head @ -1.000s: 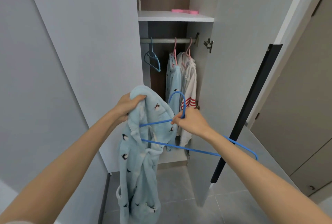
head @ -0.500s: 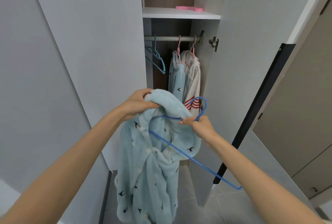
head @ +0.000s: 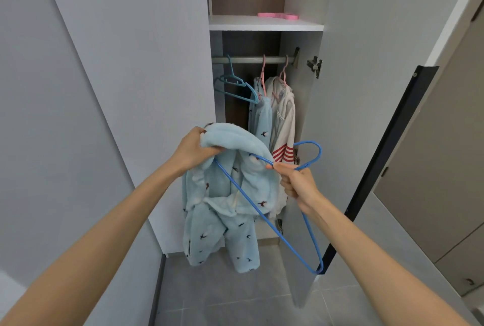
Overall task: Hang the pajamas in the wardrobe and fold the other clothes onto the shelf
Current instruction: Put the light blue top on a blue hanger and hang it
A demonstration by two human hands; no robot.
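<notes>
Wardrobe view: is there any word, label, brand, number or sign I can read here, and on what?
No readable text anywhere.
Small bluish tag at the collar of the white hanging jacket with red stripes: too small to read.
Light blue fleece pajama top, held by the left hand: dark bird-shaped prints only, no letters.
Blue wire hanger in the right hand: no marking visible.
</notes>
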